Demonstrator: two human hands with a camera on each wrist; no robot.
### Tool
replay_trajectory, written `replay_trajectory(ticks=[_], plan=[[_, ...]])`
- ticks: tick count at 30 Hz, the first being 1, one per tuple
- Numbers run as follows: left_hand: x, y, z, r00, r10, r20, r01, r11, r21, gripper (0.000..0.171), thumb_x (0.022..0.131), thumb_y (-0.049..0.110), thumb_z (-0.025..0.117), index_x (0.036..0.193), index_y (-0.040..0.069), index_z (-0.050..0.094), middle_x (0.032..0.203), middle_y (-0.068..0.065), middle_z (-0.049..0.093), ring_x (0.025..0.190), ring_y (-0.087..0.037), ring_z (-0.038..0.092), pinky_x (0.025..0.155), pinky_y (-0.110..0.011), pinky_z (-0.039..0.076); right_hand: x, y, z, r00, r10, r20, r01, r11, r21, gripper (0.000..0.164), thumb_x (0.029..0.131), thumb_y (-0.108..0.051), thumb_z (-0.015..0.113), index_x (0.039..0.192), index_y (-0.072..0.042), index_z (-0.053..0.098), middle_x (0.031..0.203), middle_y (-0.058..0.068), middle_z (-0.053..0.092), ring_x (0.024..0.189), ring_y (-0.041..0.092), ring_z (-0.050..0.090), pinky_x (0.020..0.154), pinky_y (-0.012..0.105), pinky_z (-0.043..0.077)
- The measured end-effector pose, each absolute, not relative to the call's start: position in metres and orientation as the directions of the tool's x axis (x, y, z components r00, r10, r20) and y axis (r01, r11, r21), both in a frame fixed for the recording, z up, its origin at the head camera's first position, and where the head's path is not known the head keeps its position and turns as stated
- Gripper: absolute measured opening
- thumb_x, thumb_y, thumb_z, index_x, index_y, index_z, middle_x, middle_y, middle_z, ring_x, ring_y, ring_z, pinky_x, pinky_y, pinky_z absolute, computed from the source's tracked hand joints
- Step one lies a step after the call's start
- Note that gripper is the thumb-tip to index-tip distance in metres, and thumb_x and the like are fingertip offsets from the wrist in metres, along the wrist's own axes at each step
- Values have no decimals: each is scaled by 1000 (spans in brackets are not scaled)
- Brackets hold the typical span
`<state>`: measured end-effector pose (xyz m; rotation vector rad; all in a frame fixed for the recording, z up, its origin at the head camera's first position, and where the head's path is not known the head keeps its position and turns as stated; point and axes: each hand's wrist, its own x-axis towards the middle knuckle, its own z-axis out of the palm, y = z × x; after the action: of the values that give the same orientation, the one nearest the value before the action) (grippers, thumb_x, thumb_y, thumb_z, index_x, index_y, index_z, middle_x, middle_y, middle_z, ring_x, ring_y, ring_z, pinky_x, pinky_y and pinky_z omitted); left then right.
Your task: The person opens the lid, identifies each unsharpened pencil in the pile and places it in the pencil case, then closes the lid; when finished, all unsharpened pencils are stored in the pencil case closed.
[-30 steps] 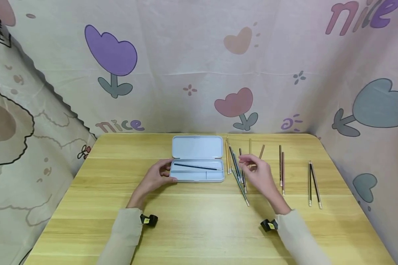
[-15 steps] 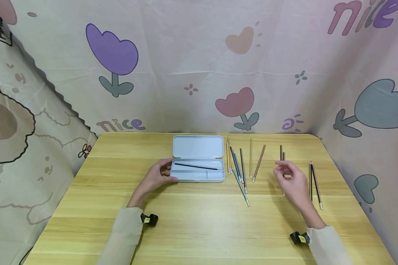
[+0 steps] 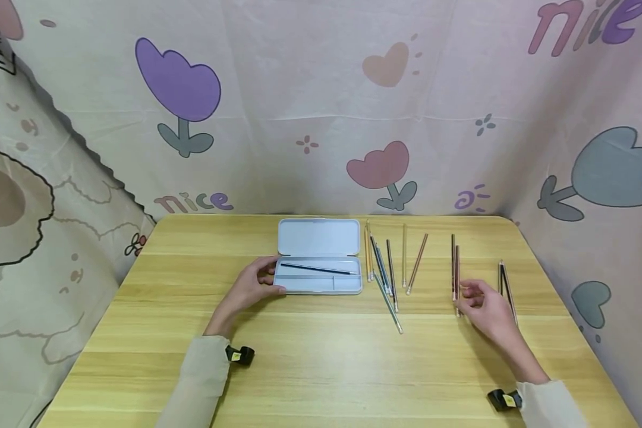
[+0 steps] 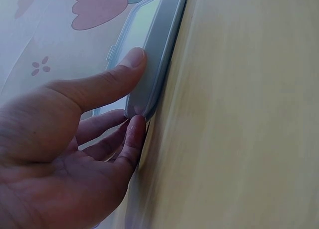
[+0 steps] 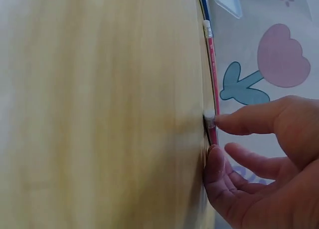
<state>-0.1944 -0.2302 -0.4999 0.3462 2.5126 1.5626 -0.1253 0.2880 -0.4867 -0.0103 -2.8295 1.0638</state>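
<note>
A pale blue pencil case (image 3: 305, 285) lies with its lid raised, one dark pencil (image 3: 315, 269) in its back compartment. My left hand (image 3: 248, 286) grips the case's left end, thumb at the front edge and fingers around the corner; the left wrist view shows this hand (image 4: 75, 139) close up. On the right, my right hand (image 3: 487, 309) is at the near end of a reddish-brown pencil (image 3: 457, 267), beside a dark pencil (image 3: 452, 261). In the right wrist view, the thumb of this hand (image 5: 279, 159) touches by the pencil's eraser end (image 5: 210, 120), the fingertips apart from it at the tabletop.
Several pencils (image 3: 389, 279) lie loosely just right of the case, with a yellow pencil (image 3: 404, 255) and a brown pencil (image 3: 417, 264) beyond. Two dark pencils (image 3: 507, 285) lie partly behind the right hand. A patterned cloth (image 3: 321, 107) hangs behind the wooden table (image 3: 321, 362).
My right hand has moved right, from above the pencils near the case, and down to the reddish-brown pencil's near end. The left hand stays on the case.
</note>
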Motion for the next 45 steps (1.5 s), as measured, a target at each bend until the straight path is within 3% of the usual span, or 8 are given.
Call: replay_trajectory(ticks=[5, 10, 21, 26, 31, 34, 39, 45], plan=[[-189, -226, -487, -958, 285, -18, 108, 420, 901, 79, 81, -4, 84, 148, -10, 44, 126, -30, 55, 101, -40, 61, 87, -37, 55, -124, 295, -486, -995, 22, 94, -41, 782, -622, 42, 82, 4, 69, 123, 11, 62, 101, 20, 68, 81, 22, 66, 63, 21, 51], [-183, -221, -471, -952, 305, -30, 105, 418, 902, 75, 82, -7, 82, 146, -14, 44, 125, -34, 54, 101, -45, 59, 88, -41, 54, -122, 302, -487, -995, 52, 80, -7, 794, -608, 39, 85, 4, 70, 122, 11, 64, 98, 19, 69, 78, 20, 67, 60, 21, 51], [-196, -230, -500, -959, 284, -11, 120, 440, 890, 80, 80, 2, 87, 149, -5, 47, 127, -25, 56, 101, -34, 60, 89, -43, 55, -125, 307, -487, -994, 81, 68, 27, 814, -580, 36, 84, 1, 70, 119, 10, 69, 90, 16, 74, 78, 30, 72, 61, 27, 51], [-195, -230, -500, -959, 282, -16, 111, 431, 896, 80, 79, 3, 89, 148, -5, 49, 125, -24, 57, 99, -33, 60, 88, -39, 55, -122, 310, -484, -987, 132, 87, 49, 782, -621, 34, 84, 1, 69, 117, 9, 70, 90, 13, 72, 76, 18, 67, 58, 22, 49], [-194, -231, -499, -960, 279, -10, 116, 430, 895, 80, 79, 3, 89, 148, -5, 49, 125, -24, 57, 100, -33, 59, 86, -34, 54, -122, 309, -480, -977, 182, 115, 53, 721, -691, 30, 87, 2, 71, 117, 8, 71, 98, 20, 72, 75, -2, 60, 57, 18, 51], [-194, -230, -498, -961, 276, -7, 116, 428, 896, 80, 78, 2, 89, 147, -4, 50, 125, -24, 57, 100, -33, 59, 86, -35, 54, -124, 306, -479, -979, 171, 111, 40, 696, -717, 29, 87, 3, 71, 116, 9, 70, 100, 22, 72, 74, -8, 58, 58, 17, 52], [-195, -227, -498, -960, 280, -9, 118, 433, 893, 81, 78, 1, 88, 148, -5, 48, 126, -25, 56, 99, -33, 59, 88, -40, 55, -129, 296, -480, -983, 128, 135, -9, 689, -725, 28, 87, 4, 69, 114, 6, 70, 99, 20, 72, 76, -3, 62, 60, 17, 51], [-188, -224, -484, -959, 283, -18, 108, 422, 900, 78, 79, -6, 85, 147, -12, 45, 124, -31, 54, 100, -41, 59, 90, -49, 54, -139, 278, -481, -985, 63, 161, -79, 664, -744, 26, 89, 4, 69, 115, 5, 69, 101, 19, 72, 83, 12, 67, 68, 14, 51]])
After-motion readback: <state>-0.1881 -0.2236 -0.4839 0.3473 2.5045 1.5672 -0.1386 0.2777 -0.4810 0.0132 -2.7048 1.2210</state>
